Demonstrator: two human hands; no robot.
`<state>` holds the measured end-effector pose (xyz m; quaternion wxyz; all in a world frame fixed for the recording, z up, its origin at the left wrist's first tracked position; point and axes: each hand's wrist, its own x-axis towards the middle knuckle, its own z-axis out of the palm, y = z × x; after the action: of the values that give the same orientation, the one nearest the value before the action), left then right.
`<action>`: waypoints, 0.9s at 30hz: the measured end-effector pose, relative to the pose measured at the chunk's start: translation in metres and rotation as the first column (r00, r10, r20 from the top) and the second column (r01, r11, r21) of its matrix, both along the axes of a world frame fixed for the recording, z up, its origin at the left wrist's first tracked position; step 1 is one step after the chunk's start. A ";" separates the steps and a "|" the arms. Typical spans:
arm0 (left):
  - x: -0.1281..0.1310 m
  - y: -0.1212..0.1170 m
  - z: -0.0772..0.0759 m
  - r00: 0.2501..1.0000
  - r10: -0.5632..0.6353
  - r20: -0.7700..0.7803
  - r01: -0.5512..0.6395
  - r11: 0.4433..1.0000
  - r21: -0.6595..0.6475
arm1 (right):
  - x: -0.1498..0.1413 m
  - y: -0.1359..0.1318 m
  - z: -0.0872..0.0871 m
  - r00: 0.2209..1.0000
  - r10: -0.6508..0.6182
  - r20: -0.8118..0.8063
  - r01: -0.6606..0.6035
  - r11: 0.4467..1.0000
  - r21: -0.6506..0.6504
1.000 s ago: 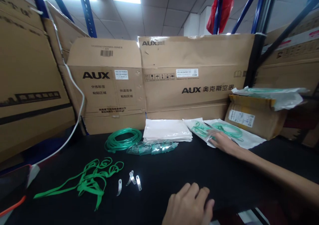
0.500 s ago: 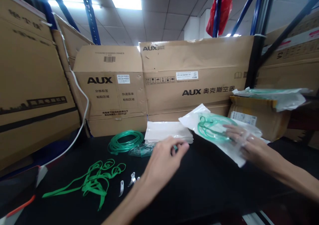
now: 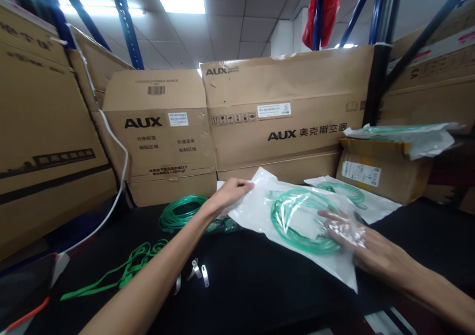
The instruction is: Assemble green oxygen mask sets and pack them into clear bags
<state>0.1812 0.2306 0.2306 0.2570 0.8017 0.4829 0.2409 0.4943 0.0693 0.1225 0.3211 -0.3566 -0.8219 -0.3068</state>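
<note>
Tubing pouch: clear glossy front, white back, round green coil inside. Held left of the small carton, nearer the camera. Left hand: fingers clamped on one corner. Right hand: fingers behind film, can't tell grip.

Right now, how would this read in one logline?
left hand: holding white pouch; right hand: touching its right end; contents: coiled green tubing
</note>
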 end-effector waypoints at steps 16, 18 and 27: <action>-0.045 0.045 -0.022 0.871 0.466 -0.155 -0.382 0.842 0.382 | -0.089 -0.035 -0.003 0.912 -0.397 0.101 0.392 0.918 0.064; -0.035 0.040 -0.023 0.910 0.347 -0.225 -0.225 0.872 0.435 | -0.107 -0.022 -0.002 0.913 -0.401 0.069 0.402 0.916 0.006; 0.042 0.058 -0.023 0.810 -0.039 -0.586 0.150 0.978 0.143 | -0.106 -0.029 0.019 0.944 -0.322 -0.070 0.315 0.944 -0.096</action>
<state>0.2230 0.2885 0.2078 0.0349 0.8800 0.4735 0.0155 0.3888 0.0404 0.1419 0.2865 -0.5107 -0.7511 -0.3049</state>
